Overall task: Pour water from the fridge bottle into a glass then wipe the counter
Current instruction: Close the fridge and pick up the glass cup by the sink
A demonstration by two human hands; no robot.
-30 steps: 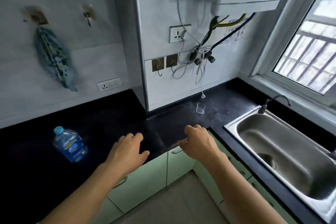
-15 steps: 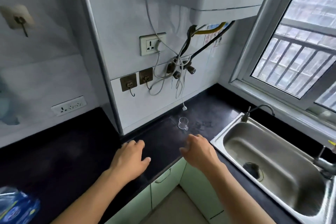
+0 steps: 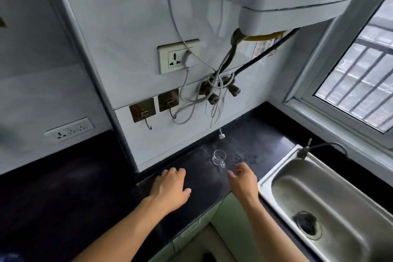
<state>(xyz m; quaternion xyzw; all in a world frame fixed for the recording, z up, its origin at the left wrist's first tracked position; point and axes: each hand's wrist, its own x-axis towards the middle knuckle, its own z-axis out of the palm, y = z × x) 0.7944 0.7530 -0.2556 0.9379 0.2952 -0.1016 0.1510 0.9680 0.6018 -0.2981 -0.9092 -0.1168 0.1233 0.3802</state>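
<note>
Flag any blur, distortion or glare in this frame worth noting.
Head view: wide-angle bends the wall corner and window; daylight from it leaves the black counter dark; sheen on the sink; the clear glass is faint but readable; left hand and right hand look sharp.

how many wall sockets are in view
2. One socket plate above the brown hooks; one long socket strip low on the left wall. None looks hidden.

We see a small clear glass cup (image 3: 219, 157) with a handle turned toward us. It stands upright, apparently empty, toward the back of the glossy black counter (image 3: 63, 187). Just to its right the counter's surface shows a dull smeared patch (image 3: 244, 158).
</note>
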